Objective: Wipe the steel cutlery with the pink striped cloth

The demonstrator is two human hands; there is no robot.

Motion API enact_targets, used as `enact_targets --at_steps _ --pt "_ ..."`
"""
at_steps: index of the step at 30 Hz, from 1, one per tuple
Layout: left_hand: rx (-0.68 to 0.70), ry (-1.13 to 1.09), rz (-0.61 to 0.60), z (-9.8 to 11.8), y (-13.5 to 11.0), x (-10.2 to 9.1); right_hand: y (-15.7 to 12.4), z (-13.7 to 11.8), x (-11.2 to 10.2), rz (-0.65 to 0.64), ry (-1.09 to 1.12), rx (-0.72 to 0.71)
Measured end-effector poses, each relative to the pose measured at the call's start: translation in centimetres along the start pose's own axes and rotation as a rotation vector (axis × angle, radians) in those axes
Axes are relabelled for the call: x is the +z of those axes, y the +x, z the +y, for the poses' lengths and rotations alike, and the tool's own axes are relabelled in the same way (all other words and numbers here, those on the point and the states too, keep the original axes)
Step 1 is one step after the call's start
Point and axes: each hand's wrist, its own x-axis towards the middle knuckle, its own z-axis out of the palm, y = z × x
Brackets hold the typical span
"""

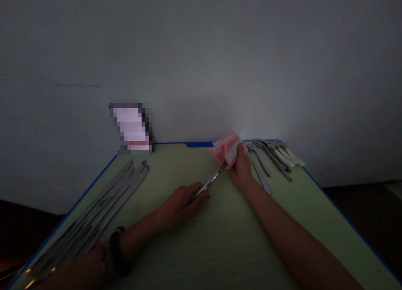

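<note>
My left hand (184,202) is closed around the handle of a shiny metal piece of cutlery (211,182), which slants up to the right above the table. Its far end is covered by a pink-and-white striped cloth (226,149), so its kind cannot be told. Pinched in my right hand (241,168), the folded cloth wraps around that end. Just beyond the right hand lie several spoons and forks (262,160), their handles toward me. Metal table knives (108,202) rest side by side left of my left forearm, which partly covers them.
The pale green table (201,248) has a blue edge and stands against a grey wall (201,63). A blurred phone-like device (133,128) leans on the wall at the back left. White-handled cutlery (287,155) lies at the back right edge.
</note>
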Motion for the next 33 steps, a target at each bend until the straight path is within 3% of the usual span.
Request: enact_targets --at_steps 4,15,24,33 --pt "-0.002 0.01 -0.006 0.0 0.0 0.0 -0.8 -0.5 0.4 -0.076 -0.044 0.032" --pt "0.017 0.0 0.018 -0.1 0.0 0.1 -0.7 0.2 0.1 -0.066 -0.256 -0.015" --pt "0.025 -0.014 -0.002 0.0 0.0 -0.1 -0.6 0.0 0.9 -0.036 0.027 0.083" --pt "0.031 -0.021 0.038 -0.2 0.0 0.3 -0.4 0.6 0.0 -0.116 -0.288 -0.047"
